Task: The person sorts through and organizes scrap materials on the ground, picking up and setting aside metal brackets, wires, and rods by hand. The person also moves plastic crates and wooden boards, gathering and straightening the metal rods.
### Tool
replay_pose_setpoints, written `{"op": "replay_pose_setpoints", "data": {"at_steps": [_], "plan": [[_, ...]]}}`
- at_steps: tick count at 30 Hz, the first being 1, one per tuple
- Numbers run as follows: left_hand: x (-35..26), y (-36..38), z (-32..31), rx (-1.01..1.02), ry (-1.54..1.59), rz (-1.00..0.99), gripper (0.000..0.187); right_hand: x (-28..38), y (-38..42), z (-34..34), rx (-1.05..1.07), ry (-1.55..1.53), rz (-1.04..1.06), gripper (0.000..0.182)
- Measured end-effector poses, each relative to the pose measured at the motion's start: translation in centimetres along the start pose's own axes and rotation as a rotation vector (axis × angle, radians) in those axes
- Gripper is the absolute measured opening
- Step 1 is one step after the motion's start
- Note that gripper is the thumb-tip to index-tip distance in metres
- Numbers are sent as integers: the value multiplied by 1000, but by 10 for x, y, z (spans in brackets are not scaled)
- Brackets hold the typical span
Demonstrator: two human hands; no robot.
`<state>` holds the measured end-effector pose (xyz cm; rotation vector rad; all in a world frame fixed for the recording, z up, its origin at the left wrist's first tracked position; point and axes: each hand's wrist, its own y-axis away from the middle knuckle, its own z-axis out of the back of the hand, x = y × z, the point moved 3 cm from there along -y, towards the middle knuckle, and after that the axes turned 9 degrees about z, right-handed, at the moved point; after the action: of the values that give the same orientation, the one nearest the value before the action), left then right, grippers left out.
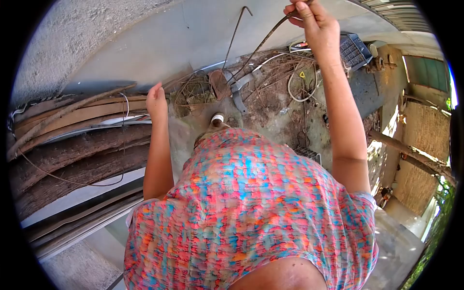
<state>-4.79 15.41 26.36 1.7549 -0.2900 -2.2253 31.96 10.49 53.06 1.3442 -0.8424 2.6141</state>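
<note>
My right hand (311,21) is raised at the top of the view and is closed around the upper end of a thin rusty metal rod (261,46). The rod slants down to a tangle of rusty wire and debris (270,72) on the ground by the wall. My left hand (157,102) hangs lower at the left, loosely curled with nothing in it, close to a stack of long wooden planks and logs (77,145). Another hooked rod (236,34) leans against the grey wall.
A grey concrete wall (159,43) runs across the top. White cable loops (299,84) and a dark plastic crate (355,50) lie near the wire pile. My foot in a sandal (215,126) stands on dirty concrete. A sunlit yard with trees lies at the right.
</note>
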Motion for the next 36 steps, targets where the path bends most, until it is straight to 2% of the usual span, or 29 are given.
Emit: {"op": "replay_pose_setpoints", "data": {"at_steps": [1, 2, 4, 6, 9, 10, 12, 13, 14, 15, 17, 20, 22, 23, 26, 29, 30, 31, 34, 36], "plan": [[0, -3, 1, -7, 9, -29, 24, 0, -2, 1, 21, 150, 74, 23], [-2, -4, 2, -3, 10, -2, 24, -36, -9, -11, 1, 199, 250, 20], [-2, -6, 5, -2, 33, -2, 24, -50, -16, -27, 11, 221, 191, 21], [0, -7, 8, 8, 52, -7, 23, -64, -26, -36, 16, 106, 46, 22], [8, -7, 14, -29, 74, -18, 23, -73, -46, -52, 22, 40, -3, 20], [15, -11, 18, -31, 65, -13, 23, -74, -51, -60, -36, -11, -18, 26], [34, -24, 30, -1, 52, 9, 25, -54, -58, -64, -79, 46, 4, 22], [67, -56, 43, 28, 37, 51, 25, -53, -66, -83, -122, 211, 44, 21], [46, -42, 43, 8, 49, 118, 24, -56, -68, -89, -115, 108, -105, 20], [26, -23, 40, 35, 88, 76, 23, -57, -62, -85, -244, 146, -5, 21], [18, -23, 42, 33, 26, 95, 23, -57, -55, -96, -359, -9, 1, 21], [-5, -18, 36, 92, -122, 98, 23, -62, -41, -113, -454, -17, -21, 26], [-20, -16, 24, 126, -139, 87, 25, -63, -33, -116, -351, 72, -28, 33], [-32, -11, 15, 145, -125, 88, 26, -65, -27, -111, -364, 59, -44, 33], [-57, -4, -16, 193, -178, 76, 40, -67, -5, -102, -209, 81, -115, 40], [-116, 12, -83, 322, -153, -87, 50, -95, 29, -90, -151, 52, -187, 39], [-133, 14, -104, 365, -139, -169, 51, -121, 49, -92, -214, 48, -123, 41], [-146, 11, -124, 425, -132, -184, 57, -137, 72, -79, -84, 40, -238, 42], [-160, -3, -175, 490, -98, -230, 58, -209, 168, -41, 144, 108, -486, 41], [-154, -7, -206, 536, -162, -153, 65, -229, 249, -1, 260, 188, -750, 39]]}}
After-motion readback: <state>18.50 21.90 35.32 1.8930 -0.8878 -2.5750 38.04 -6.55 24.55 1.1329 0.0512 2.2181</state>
